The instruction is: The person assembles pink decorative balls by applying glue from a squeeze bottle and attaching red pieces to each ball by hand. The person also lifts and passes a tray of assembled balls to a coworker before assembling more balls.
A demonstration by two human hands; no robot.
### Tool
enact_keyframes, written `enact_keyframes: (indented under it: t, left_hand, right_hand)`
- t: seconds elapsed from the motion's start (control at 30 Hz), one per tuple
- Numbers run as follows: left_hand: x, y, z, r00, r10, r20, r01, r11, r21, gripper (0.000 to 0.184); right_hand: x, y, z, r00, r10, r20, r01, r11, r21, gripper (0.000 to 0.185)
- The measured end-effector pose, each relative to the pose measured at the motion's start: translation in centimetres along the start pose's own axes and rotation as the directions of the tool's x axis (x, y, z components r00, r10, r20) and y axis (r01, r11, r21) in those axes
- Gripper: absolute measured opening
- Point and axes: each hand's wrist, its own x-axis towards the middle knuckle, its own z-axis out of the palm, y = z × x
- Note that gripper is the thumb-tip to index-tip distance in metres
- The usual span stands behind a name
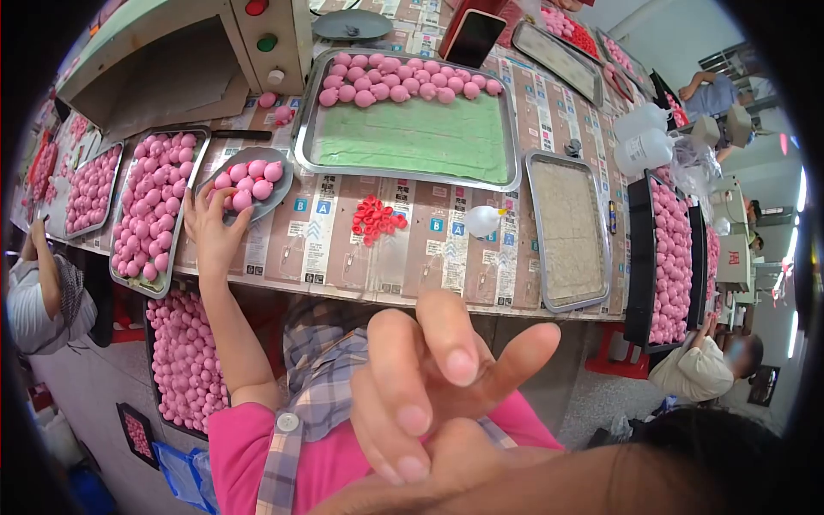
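Note:
My left hand (209,227) reaches over a grey plate (276,199) of pink balls, its fingertips curled on a pink ball (242,200) near the plate's front edge. Close to the camera, my right hand (455,378) is raised with its fingers apart and nothing between them. Small red pieces (375,220) lie in a pile on the table, with a small white bottle (483,221) to their right. Behind them, a metal tray with a green lining (412,137) holds rows of pink balls (390,79) along its far side.
Trays of pink balls (154,197) stand at the left. An empty-looking metal tray (566,227) lies at the right, beside a black crate (639,257). A machine (283,43) and a phone (472,39) are at the back. People sit at both sides.

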Motion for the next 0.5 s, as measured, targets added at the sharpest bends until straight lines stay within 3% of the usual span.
enact_keyframes:
  t: [0.23, 0.33, 0.5]
  left_hand:
    - [1.0, -0.2, -1.5, 0.982, 0.113, 0.15, -0.112, 0.994, -0.015, 0.032]
    - [1.2, -0.7, -1.6, 0.97, 0.146, 0.196, -0.138, 0.989, -0.055, 0.031]
    - [1.2, -1.1, -1.5, 0.966, 0.13, 0.225, -0.103, 0.987, -0.124, 0.03]
  right_hand:
    - [-0.5, -0.3, -0.3, 0.999, 0.027, 0.04, -0.027, 1.0, 0.005, 0.065]
    - [-0.4, -1.2, 0.4, 0.989, 0.13, -0.07, -0.127, 0.991, 0.047, 0.049]
    - [-0.8, -1.1, 0.5, 0.995, 0.079, -0.059, -0.079, 0.997, 0.003, 0.049]
